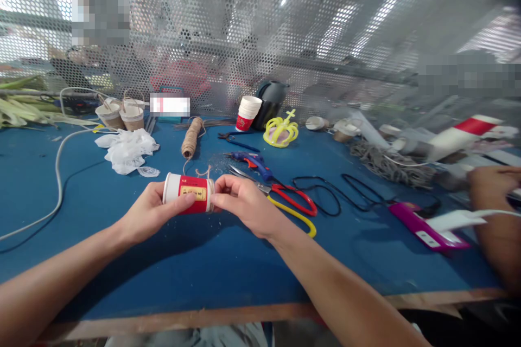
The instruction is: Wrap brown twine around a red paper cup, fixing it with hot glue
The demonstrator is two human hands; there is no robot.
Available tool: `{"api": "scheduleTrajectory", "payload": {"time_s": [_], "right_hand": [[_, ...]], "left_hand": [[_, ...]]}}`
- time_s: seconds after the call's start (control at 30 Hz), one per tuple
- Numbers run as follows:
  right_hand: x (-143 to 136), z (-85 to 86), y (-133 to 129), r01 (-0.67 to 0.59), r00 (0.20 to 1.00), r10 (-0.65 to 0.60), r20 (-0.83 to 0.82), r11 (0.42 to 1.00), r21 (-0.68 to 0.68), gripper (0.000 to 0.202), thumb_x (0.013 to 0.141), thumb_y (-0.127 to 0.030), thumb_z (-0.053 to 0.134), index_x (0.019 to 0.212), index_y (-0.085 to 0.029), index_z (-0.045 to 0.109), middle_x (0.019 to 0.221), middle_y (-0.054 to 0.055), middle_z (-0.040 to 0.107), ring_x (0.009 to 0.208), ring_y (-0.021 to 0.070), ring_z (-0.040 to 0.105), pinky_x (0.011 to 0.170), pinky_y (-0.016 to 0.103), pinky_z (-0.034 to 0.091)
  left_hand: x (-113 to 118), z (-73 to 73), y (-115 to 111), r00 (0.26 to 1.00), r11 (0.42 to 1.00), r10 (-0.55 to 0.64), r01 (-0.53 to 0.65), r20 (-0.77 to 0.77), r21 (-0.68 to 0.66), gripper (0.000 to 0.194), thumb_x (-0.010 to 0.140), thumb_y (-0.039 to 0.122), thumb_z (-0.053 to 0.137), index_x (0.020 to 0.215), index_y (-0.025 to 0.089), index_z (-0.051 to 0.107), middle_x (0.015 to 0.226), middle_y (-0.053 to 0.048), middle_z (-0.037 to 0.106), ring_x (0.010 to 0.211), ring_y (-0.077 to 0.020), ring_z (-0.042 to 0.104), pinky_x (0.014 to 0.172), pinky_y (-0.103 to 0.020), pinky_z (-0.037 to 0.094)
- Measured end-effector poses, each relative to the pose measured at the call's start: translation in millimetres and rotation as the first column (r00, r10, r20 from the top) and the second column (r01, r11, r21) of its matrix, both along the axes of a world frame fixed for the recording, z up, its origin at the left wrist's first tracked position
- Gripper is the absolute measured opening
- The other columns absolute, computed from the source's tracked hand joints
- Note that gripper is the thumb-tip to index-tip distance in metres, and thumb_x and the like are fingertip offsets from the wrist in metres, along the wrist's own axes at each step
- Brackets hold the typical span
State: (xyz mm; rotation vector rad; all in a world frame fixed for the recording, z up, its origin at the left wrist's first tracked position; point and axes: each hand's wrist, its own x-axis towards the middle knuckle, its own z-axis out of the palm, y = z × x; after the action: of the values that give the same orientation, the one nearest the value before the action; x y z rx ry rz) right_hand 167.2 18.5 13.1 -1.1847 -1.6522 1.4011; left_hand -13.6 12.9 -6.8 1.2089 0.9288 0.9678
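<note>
My left hand (146,213) is wrapped round a red and white paper cup (173,186), which lies on its side above the table. My right hand (247,201) is closed at the cup's right end, thumb and fingertips pinching at the twine (211,187) that goes round that end. Part of the pinch is hidden by the fingers. Behind the cup, a spool of brown twine (191,138) lies on the table, its loose strand running towards the cup. Close to my right hand are a blue hot glue gun (254,162) and scissors (291,195) with red and yellow handles.
White lace (128,150) and two twine-handled cups (132,115) stand left. Behind are pliers (240,142), stacked paper cups (248,113), a yellow crown (280,133) and a dark jug (271,103). A purple power strip (423,227) and another person's arm (492,222) are right.
</note>
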Motion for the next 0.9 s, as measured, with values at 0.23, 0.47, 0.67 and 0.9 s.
{"api": "scheduleTrajectory", "payload": {"time_s": [0.23, 0.47, 0.67, 0.9], "right_hand": [[3, 0.2, 1, -0.126, 0.981, 0.112, 0.161, 0.989, 0.081, 0.012, 0.072, -0.026, 0.056, 0.070, -0.016, 0.050, 0.065, -0.003, 0.050, 0.058, 0.0078, 0.044, 0.055, 0.021, 0.036], [17, 4.8, 16, -0.071, 0.943, 0.015, 0.332, 0.985, 0.158, 0.020, 0.079, -0.035, 0.049, 0.077, -0.015, 0.054, 0.071, 0.003, 0.061, 0.065, 0.0127, 0.056, 0.060, 0.025, 0.042], [63, 8.1, 66, 0.206, 0.522, -0.481, 0.704, 0.872, 0.443, 0.016, 0.074, -0.028, 0.050, 0.078, -0.016, 0.060, 0.080, 0.010, 0.065, 0.076, 0.0206, 0.060, 0.066, 0.030, 0.041], [86, -19.4, 101, 0.297, 0.464, -0.416, 0.782, 0.905, 0.306, 0.003, 0.057, -0.012, 0.060, 0.060, -0.014, 0.061, 0.064, 0.013, 0.065, 0.076, 0.0263, 0.062, 0.061, 0.029, 0.040]], "left_hand": [[-4, -0.7, 11, 0.994, 0.971, -0.032, 0.056, 0.105, -0.233, 0.018, 0.069, 0.031, 0.066, 0.073, 0.013, 0.070, 0.064, -0.003, 0.070, 0.054, -0.0091, 0.059, 0.052, -0.015, 0.043], [3, -4.8, 9, 0.995, 0.980, 0.033, -0.013, 0.094, -0.199, 0.020, 0.068, 0.032, 0.067, 0.075, 0.013, 0.069, 0.066, -0.003, 0.071, 0.053, -0.0091, 0.059, 0.052, -0.017, 0.044], [4, -5.9, 6, 0.998, 0.990, 0.007, 0.001, 0.057, -0.141, 0.021, 0.066, 0.031, 0.069, 0.077, 0.014, 0.069, 0.075, -0.005, 0.072, 0.065, -0.0131, 0.063, 0.064, -0.022, 0.047], [3, -11.4, 8, 0.996, 0.995, 0.033, -0.026, 0.079, -0.094, 0.024, 0.062, 0.032, 0.071, 0.076, 0.013, 0.069, 0.073, -0.006, 0.072, 0.064, -0.0140, 0.063, 0.066, -0.023, 0.048]]}}
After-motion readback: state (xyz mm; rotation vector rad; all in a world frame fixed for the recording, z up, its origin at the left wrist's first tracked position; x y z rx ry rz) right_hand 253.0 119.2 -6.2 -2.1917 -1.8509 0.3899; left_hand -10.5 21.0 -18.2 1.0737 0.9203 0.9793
